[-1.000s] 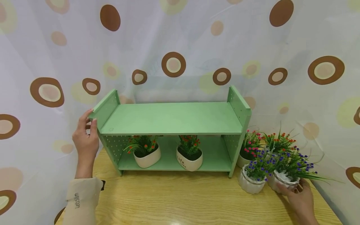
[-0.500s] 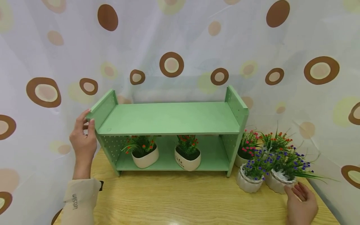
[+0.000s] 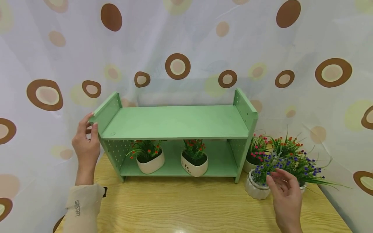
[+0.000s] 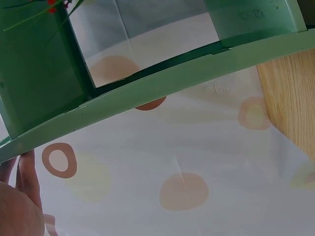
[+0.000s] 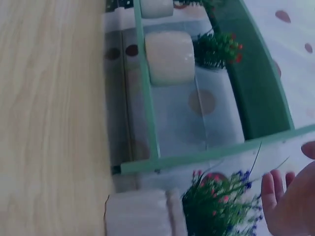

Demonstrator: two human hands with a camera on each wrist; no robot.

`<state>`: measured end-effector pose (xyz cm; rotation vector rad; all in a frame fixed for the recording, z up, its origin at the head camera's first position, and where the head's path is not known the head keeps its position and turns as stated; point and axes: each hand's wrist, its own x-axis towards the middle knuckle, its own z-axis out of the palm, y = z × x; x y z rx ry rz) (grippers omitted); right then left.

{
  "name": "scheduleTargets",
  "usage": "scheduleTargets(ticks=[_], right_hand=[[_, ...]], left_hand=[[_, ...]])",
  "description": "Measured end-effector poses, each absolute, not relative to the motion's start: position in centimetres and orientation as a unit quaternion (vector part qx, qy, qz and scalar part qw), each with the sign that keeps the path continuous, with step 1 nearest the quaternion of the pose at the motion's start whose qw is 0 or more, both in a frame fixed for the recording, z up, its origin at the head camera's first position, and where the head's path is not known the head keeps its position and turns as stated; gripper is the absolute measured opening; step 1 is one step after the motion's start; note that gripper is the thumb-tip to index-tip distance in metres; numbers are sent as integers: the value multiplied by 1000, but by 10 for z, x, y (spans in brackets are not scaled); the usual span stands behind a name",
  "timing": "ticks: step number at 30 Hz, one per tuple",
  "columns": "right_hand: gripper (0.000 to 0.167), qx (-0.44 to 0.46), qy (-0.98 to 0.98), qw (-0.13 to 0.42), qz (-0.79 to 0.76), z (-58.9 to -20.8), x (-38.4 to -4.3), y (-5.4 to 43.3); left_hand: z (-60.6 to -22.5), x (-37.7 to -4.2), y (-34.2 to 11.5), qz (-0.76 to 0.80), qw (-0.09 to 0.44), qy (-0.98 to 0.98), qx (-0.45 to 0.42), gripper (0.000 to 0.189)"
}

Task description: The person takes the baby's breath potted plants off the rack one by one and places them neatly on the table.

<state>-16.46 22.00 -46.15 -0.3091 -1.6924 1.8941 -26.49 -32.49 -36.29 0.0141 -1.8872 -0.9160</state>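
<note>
Left hand: the left hand (image 3: 86, 145) pinches the upper front corner of the pale-green two-tier shelf (image 3: 177, 123), thumb and fingers bent about the left panel's edge.
Right hand: the right hand (image 3: 287, 197) is half-open, fingers loosely bent, seemingly holding nothing — it hovers before a white ribbed pot with blue-purple flowers (image 3: 257, 190) and a similar white pot with blue-purple flowers (image 3: 306, 166); whether it touches blooms, I cannot tell.
Shelf hold: best light and level, I'd judge, so the panel neither tips nor slides.
Pot handling: gripping low on the pot wall seems safer than the stems — tangled leaves could drag a neighbour.
Shelf: one, on the light wood-grain table (image 3: 175, 207).
Lower tier: two, an oval cream pot with red flowers (image 3: 151, 164) and a lettered cream pot with red flowers (image 3: 198, 170).
Right of shelf: four, the two blue-purple ones, a cream pot with pink flowers (image 3: 248, 166) and an orange-red flowering plant (image 3: 288, 145), its pot mostly hidden.
Hands: two.
</note>
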Motion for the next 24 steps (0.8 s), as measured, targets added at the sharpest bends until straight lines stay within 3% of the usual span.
scheduleTargets(ticks=[10, 19, 24], right_hand=[[51, 131, -745, 172, 631, -452, -185, 170], [81, 132, -772, 34, 621, -476, -238, 135], [90, 119, -768, 7, 629, -488, -258, 119]], left_hand=[[-363, -264, -326, -376, 498, -781, 10, 38], [-363, -264, -326, -378, 496, -781, 10, 38], [-363, -264, -325, -380, 496, -781, 9, 38]])
